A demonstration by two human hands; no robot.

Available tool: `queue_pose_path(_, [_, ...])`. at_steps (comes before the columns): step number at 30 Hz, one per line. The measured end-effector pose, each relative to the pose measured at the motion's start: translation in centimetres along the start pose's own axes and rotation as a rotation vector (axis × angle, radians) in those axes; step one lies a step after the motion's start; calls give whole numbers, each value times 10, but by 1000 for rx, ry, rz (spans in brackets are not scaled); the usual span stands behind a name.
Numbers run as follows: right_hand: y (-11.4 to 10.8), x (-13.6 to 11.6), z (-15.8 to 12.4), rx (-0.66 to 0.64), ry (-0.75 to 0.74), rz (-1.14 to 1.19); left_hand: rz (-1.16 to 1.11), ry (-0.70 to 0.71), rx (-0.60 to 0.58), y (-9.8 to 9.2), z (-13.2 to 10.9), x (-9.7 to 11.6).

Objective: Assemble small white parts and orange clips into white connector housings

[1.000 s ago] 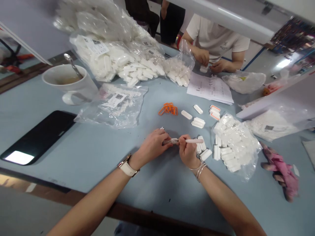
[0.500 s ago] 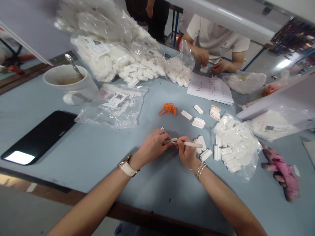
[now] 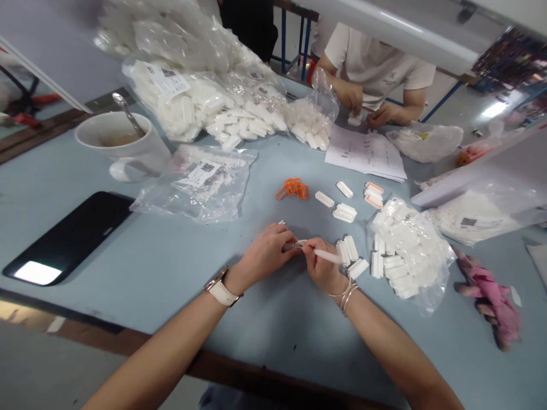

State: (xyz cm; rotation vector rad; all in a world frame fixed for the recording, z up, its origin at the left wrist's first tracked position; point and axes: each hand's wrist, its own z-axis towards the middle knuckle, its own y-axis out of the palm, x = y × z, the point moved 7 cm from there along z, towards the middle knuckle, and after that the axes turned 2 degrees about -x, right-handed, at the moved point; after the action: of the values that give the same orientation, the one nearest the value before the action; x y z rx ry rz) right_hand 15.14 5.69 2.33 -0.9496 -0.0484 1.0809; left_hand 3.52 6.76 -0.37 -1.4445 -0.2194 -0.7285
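Note:
My left hand (image 3: 273, 247), a watch with a white strap on its wrist, is closed around a small white plastic piece (image 3: 302, 241); fingers hide most of it, and a grey textured strip shows at the fingertips. My right hand (image 3: 323, 265) pinches a pen-like tool with a pale handle (image 3: 328, 255), its tip at that piece. The handle is slightly blurred. White plastic pieces (image 3: 358, 267) lie just right of my right hand. Beyond the hands is a small heap of orange frames (image 3: 293, 188). Two orange frames sit on white pieces (image 3: 373, 195) further right.
An open bag of white pieces (image 3: 410, 250) lies right, beside a pink glove (image 3: 491, 302). At left are a phone (image 3: 68, 236), a mug with a spoon (image 3: 122, 145) and a flat bag (image 3: 200, 182). Large filled bags (image 3: 205, 85) stand behind. A co-worker (image 3: 376, 74) sits opposite.
The pale handle has swung down and towards me in my right hand, which has shifted slightly left. My left hand stays in place. Behind, a standing person's hand has left view.

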Motion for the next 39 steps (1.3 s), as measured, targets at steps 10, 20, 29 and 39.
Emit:
queue_pose_path(10, [2,13,-4,-16,153,77,7,2,-11,0,-1,1])
queue_pose_path(20, [5,23,-9,-21,233,86,8,-16,-19,1,0,-1])
queue_pose_path(29, [5,24,-3,-32,284,36,0,2,-11,1,-1,-1])
queue_pose_path(39, [6,17,0,-54,205,-2,-12,-14,16,0,-1,-3])
